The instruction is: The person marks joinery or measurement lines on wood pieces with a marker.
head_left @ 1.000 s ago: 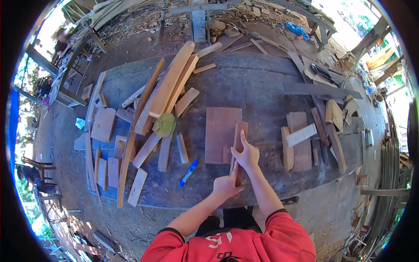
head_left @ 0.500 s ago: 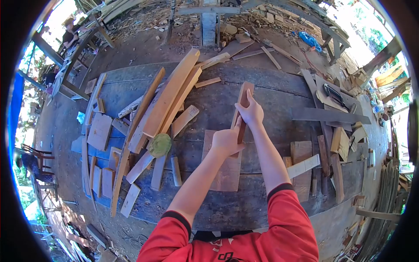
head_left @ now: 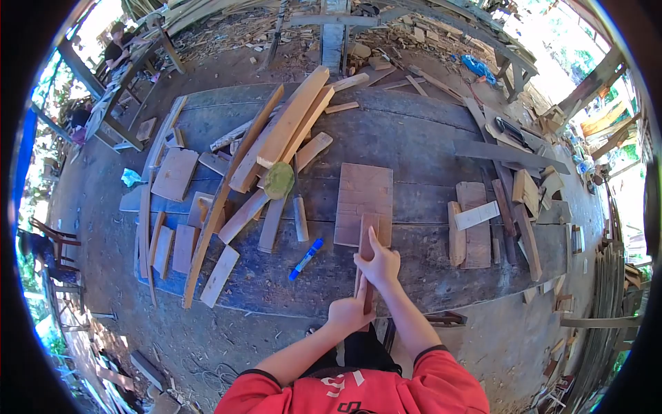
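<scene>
Reddish-brown wooden strip [head_left: 366,243] lies low at the frame's centre, its long axis running nearly straight up the frame, far end pointing at the flat board [head_left: 363,202] on the desk [head_left: 414,145]. Right hand [head_left: 378,264] grips its middle; left hand [head_left: 350,312] clasps the near end. Blue marker [head_left: 305,259] lies left.

Both arms in red sleeves reach out from the body toward 12 o'clock, bent a little at the elbows. The left hand [head_left: 349,312] is closed in a fist, close to the body. The right hand [head_left: 378,265] sits just past it at 1 o'clock, fingers curled, thumb pointing up.
</scene>
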### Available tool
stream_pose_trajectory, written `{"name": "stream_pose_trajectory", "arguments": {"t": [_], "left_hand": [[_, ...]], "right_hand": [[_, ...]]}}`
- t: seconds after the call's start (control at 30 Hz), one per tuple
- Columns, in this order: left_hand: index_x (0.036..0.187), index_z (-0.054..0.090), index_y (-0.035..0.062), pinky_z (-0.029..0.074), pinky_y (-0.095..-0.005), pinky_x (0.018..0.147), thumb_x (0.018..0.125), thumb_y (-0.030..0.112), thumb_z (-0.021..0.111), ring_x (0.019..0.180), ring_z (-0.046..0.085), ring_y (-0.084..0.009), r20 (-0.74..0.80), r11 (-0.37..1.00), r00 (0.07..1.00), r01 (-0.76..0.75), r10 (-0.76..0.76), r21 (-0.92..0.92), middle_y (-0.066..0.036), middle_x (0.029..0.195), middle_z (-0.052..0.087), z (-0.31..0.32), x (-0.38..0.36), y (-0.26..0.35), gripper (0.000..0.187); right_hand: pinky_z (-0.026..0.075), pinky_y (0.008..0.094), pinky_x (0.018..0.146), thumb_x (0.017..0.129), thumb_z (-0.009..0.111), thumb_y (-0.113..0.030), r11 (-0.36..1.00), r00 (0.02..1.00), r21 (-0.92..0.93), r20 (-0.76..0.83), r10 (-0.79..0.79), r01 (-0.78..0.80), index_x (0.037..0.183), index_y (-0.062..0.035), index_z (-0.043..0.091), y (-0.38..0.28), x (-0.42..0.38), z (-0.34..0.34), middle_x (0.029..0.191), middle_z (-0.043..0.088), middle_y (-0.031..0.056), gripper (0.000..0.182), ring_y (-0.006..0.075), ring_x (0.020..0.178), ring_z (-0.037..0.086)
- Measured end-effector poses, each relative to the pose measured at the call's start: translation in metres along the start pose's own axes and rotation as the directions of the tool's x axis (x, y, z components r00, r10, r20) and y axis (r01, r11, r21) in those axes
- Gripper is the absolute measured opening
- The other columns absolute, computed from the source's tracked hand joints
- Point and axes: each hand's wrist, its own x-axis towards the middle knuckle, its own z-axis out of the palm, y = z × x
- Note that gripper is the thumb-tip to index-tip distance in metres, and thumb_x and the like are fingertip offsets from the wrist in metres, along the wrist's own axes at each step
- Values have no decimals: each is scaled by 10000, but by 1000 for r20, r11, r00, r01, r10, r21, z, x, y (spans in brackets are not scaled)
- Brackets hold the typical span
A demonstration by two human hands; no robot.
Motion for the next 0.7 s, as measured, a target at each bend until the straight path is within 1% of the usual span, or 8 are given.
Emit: {"name": "stream_pose_trajectory", "arguments": {"t": [0.1, 0.23, 0.3, 0.37, 0.4, 0.5, 0.57, 0.7], "left_hand": [[1403, 213, 24, 465, -385, 419, 664, 455, 664, 436, 579, -270, -18, 999, 1000, -24, 24, -29, -104, 530, 581, 4, 2, -6, 967], [1403, 230, 40, 466, -380, 431, 650, 444, 677, 438, 574, -269, -63, 998, 996, -58, 58, -2, -98, 525, 575, -4, 48, -17, 964], [1407, 224, 48, 467, -381, 440, 663, 432, 661, 443, 571, -275, -60, 1000, 998, -28, 27, -14, -96, 530, 576, -16, 90, -20, 944], [1412, 216, 61, 472, -394, 453, 658, 424, 656, 457, 576, -287, -128, 1000, 992, -26, 24, -16, -108, 544, 580, -35, 143, -22, 945], [1414, 214, 68, 475, -400, 464, 657, 422, 653, 468, 580, -294, -135, 1000, 991, -14, 12, -15, -114, 553, 583, -45, 171, -25, 944], [1417, 210, 90, 487, -407, 498, 650, 418, 653, 516, 600, -310, -172, 998, 983, 58, -58, -8, -135, 590, 596, -76, 257, -34, 945], [1422, 193, 104, 497, -411, 525, 662, 417, 637, 566, 618, -317, -200, 998, 979, 56, -51, 19, -143, 635, 616, -93, 304, -47, 933], [1425, 175, 110, 504, -420, 549, 668, 422, 625, 606, 627, -322, -148, 992, 987, 76, -61, 103, -149, 672, 630, -132, 337, -51, 935]], "right_hand": [[399, 353, 689, 667, 688, -370, 999, 997, -40, 65, 35, -32, 1377, -176, 359, -2, -3, -3, 624, 621, 123, 807, 253, 559, 611], [403, 360, 667, 663, 681, -381, 999, 999, -12, -8, 49, -49, 1373, -196, 369, 3, 45, 3, 619, 617, 121, 798, 262, 566, 613], [406, 360, 655, 661, 678, -385, 1000, 998, -11, -51, 28, -29, 1369, -200, 377, 11, 89, 4, 614, 614, 117, 791, 265, 568, 613], [420, 381, 649, 656, 677, -387, 1000, 997, -22, -73, 20, -22, 1361, -197, 390, 18, 147, 5, 635, 622, 124, 785, 277, 587, 618], [440, 408, 655, 661, 671, -386, 1000, 995, -1, -102, -15, 15, 1350, -189, 404, 22, 179, 8, 688, 637, 142, 765, 285, 623, 630], [433, 415, 670, 674, 624, -449, 994, 994, -84, -74, -76, 70, 1358, -203, 382, 29, 278, 17, 715, 649, 139, 766, 284, 642, 636], [440, 412, 683, 675, 618, -457, 988, 992, -125, -79, -101, 91, 1358, -202, 381, 27, 330, 14, 738, 655, 142, 767, 288, 659, 641], [453, 419, 732, 669, 623, -459, 997, 999, -72, -38, -1, -2, 1372, -203, 359, 11, 370, -6, 789, 664, 150, 794, 298, 726, 650]]}}
